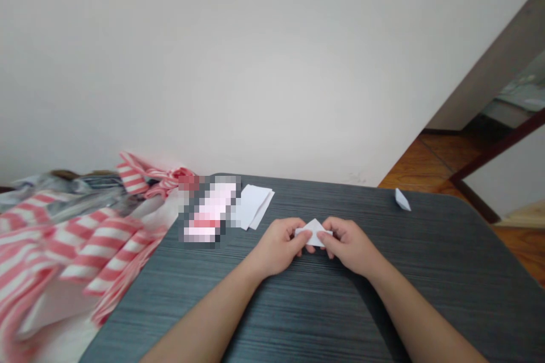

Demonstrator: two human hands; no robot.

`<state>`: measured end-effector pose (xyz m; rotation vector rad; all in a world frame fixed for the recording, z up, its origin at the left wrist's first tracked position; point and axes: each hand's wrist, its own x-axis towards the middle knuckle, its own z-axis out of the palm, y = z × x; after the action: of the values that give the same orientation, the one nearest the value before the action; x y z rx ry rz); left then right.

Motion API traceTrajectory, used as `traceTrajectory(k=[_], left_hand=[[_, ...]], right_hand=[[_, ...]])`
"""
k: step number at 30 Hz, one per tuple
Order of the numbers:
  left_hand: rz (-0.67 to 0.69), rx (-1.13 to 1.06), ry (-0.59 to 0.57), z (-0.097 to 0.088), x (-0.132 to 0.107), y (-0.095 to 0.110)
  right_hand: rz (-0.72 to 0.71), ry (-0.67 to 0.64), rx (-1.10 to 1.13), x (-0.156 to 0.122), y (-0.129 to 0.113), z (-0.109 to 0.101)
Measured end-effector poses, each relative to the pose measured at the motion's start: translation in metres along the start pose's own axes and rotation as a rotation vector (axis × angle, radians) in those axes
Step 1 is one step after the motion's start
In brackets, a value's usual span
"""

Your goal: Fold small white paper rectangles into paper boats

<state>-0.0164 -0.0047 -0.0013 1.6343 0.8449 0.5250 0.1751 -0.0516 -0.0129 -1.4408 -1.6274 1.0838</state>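
Between my two hands is a small folded white paper (314,228), with a pointed top and a narrow strip reaching out to each side. My left hand (281,245) pinches its left end, thumb on the near face and fingers behind. On the right end, my right hand (348,244) has the same kind of pinch. The paper is held just over the dark table, near its middle. Parts of the fingers are hidden behind the paper.
White paper sheets (254,204) lie left of my hands, beside a pixelated flat object (210,210). A folded white paper piece (402,199) rests at the far right of the dark wood-grain table (447,272). Red-and-white striped cloth (85,249) is heaped at left. A wall (272,68) stands behind.
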Motion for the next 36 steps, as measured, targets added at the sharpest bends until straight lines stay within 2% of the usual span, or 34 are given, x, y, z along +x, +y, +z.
traceTrajectory(k=[9,15,24,36], left_hand=[[0.046,0.012,-0.018,0.001,0.000,0.001],[-0.029,0.004,0.028,0.000,0.003,-0.004],[-0.035,-0.085,0.070,0.001,0.003,-0.012],[-0.039,-0.209,0.090,0.002,0.006,-0.012]], right_hand=[[0.017,-0.016,-0.043,-0.001,-0.012,0.000],[0.048,-0.008,0.025,0.000,-0.003,-0.001],[0.075,0.037,0.065,0.001,-0.001,-0.005],[0.059,0.059,0.109,0.000,0.007,-0.007]])
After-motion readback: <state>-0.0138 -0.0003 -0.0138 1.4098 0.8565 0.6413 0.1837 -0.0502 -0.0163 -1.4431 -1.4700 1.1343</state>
